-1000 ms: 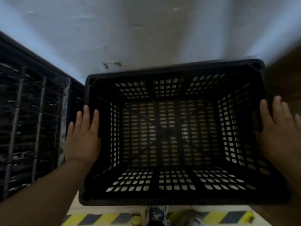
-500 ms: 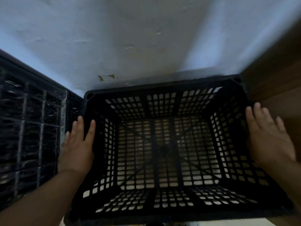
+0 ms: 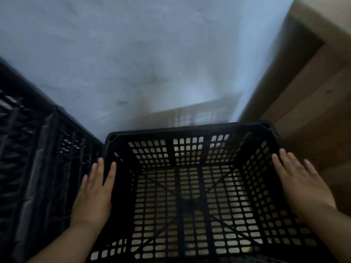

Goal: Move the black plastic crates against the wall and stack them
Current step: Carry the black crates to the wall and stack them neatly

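On my right stands a brown wooden cabinet (image 3: 313, 120), somewhat blurred. Its side shows long grain lines and one small dark knot; a shadowed edge runs down its corner, and its top catches pale light.

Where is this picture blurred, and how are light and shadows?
In the head view, dim bluish light falls on the wall; a soft shadow lies on it above the far rim of the crate; the stacked crates at left are smeared by blur; the left hand and right hand look sharp.
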